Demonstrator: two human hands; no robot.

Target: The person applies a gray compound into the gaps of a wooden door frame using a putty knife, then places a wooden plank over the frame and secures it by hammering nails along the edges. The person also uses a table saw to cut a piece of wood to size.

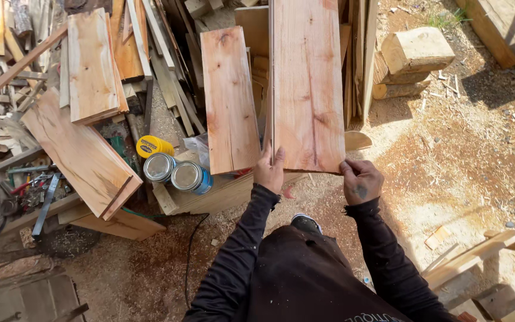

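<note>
While your left hand [269,172] and right hand [360,181] pinch only the wide board [307,83] by its bottom corners, it could tip. That closed grip is shallow, and the narrower board [229,98] and two cans [177,173] lie just beside it.

Two hands, the left hand [269,170] and the right hand [360,180]; two metal cans [177,172] standing side by side; one yellow roll [153,145]; three wide planks [307,83] lying among scrap wood; two stacked wood blocks [412,62].
</note>
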